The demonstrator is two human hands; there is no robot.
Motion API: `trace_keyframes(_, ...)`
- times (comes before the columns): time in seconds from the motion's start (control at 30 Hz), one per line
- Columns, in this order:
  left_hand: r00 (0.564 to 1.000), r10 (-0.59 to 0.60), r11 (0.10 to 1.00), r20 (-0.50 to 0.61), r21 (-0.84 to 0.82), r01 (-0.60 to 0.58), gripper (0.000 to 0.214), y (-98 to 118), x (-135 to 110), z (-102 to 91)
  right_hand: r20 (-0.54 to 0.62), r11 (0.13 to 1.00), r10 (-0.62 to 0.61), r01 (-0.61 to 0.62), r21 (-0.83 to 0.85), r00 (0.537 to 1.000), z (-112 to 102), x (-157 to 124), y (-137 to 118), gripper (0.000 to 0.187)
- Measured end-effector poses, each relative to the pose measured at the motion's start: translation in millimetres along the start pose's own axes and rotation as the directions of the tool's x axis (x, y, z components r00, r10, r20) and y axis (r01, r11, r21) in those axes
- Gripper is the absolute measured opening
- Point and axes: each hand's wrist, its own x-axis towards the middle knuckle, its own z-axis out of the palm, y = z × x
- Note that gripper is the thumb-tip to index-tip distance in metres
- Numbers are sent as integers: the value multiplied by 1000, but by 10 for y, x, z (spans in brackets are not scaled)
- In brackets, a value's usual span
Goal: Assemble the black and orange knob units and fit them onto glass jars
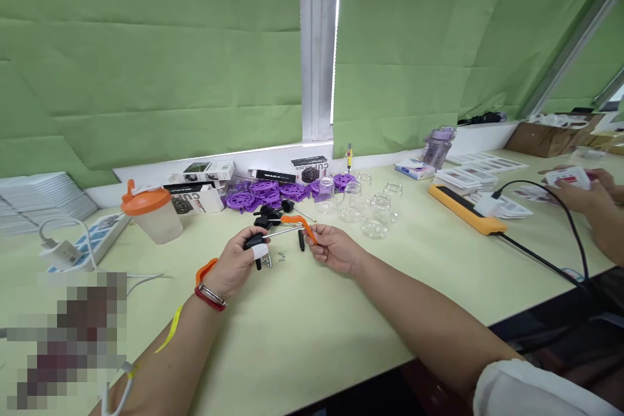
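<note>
Your left hand pinches the black-handled metal rod, your right hand the orange bent strip, above the desk; you're seemingly lining them up, which calls for steady alignment

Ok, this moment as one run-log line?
Left hand: holding black piece and slim metallic rod | Right hand: holding bent orange strip | Beyond hands, on pale green table: purple openwork pieces, transparent rounded cups

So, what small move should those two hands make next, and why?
Perhaps the right hand should line up the orange piece it holds with the metal rod: the rod, extending from the black part in the left hand, points toward it.
</note>
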Motion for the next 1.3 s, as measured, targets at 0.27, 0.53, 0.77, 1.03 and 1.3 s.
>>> trace_keyframes(0.27,999,10,1000,36,-22,-9,41,-21,-6,-1,3,999,34,-34,10,999,58,-34,6,20)
trace_keyframes(0.53,991,32,994,130,101,-46,41,-40,-68,87,38,994,106,-106,-11,994,98,-31,89,28)
trace_keyframes(0.77,981,49,982,189,170,-82,38,-27,-97,134,56,993,110,-108,-38,992,136,-47,102,30)
trace_keyframes(1.03,963,60,972,263,205,-117,36,-29,-120,138,12,994,108,-107,-32,994,147,-46,160,33)
trace_keyframes(1.3,954,39,995,299,-96,-11,33,-41,-120,142,42,992,107,-104,-69,993,175,-81,144,35)
